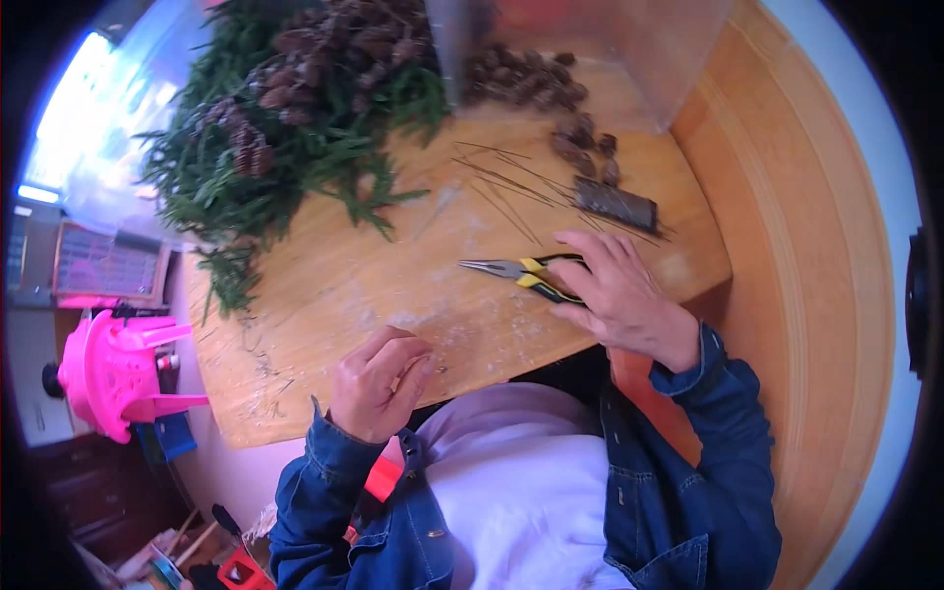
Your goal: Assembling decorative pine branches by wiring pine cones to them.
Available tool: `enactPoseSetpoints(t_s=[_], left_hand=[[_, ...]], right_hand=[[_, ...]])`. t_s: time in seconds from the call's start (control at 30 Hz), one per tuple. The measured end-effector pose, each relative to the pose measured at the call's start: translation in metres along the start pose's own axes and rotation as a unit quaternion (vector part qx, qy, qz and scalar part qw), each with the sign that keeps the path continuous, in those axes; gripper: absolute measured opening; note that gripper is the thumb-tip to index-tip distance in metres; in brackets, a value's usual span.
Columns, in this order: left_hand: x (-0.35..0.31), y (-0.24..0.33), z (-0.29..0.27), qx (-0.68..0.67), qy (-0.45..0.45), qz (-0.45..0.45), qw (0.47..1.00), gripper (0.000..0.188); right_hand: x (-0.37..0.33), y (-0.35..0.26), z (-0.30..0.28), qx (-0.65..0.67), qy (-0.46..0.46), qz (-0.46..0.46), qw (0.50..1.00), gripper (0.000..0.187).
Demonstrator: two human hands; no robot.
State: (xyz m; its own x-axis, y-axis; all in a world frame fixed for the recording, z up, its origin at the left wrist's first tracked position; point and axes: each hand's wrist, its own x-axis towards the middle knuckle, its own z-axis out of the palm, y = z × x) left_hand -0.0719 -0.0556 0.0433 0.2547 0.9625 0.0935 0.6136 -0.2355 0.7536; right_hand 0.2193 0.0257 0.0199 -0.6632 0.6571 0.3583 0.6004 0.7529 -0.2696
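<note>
My left hand [382, 382] is held over the table's near edge, fingers curled and thumb pressed to them. Whatever it pinches is too small to make out. A pair of long-nose pliers [511, 268] with yellow and black handles lies on the wood, jaws pointing left. Over its handles hovers my right hand [624, 300], thumb and fingers spread apart around them; I see no firm grip. Just beyond that hand is a dark grey cylinder-like bundle [617, 205], with several thin wires [506, 180] scattered beside it.
Green artificial fir branches [285, 177] and brown pine cones [339, 49] heap up at the far left. More loose cones [526, 79] lie by a clear plastic bin [629, 59] at the back right. The wooden table [324, 275] carries pale scraps. A pink stool [113, 369] stands left.
</note>
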Motion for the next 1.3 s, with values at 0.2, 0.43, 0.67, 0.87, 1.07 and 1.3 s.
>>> enactPoseSetpoints(t_s=[0.2,0.43,0.67,0.87,1.07,1.3], left_hand=[[0.032,0.016,-0.002,-0.043,-0.061,0.038,0.996,0.007],[0.058,0.017,0.026,-0.04,-0.124,0.097,0.987,0.008],[0.073,0.017,0.034,-0.028,-0.146,0.097,0.984,0.011],[0.1,0.025,0.031,0.03,-0.18,0.037,0.983,0.009],[0.143,-0.001,0.041,0.167,-0.117,0.148,0.968,0.013],[0.179,0.02,0.081,0.249,-0.117,0.247,0.929,0.009]], right_hand=[[-0.031,0.041,-0.012,-0.019,-0.06,0.129,0.99,0.027],[-0.012,0.066,-0.025,-0.125,0.002,0.149,0.981,0.023],[-0.016,0.084,-0.015,-0.135,-0.047,0.131,0.981,0.022],[-0.025,0.089,-0.03,-0.11,-0.024,0.155,0.981,0.017],[-0.045,0.095,-0.034,-0.14,-0.05,0.207,0.967,0.013],[-0.052,0.095,-0.041,-0.14,-0.071,0.211,0.965,0.012]])
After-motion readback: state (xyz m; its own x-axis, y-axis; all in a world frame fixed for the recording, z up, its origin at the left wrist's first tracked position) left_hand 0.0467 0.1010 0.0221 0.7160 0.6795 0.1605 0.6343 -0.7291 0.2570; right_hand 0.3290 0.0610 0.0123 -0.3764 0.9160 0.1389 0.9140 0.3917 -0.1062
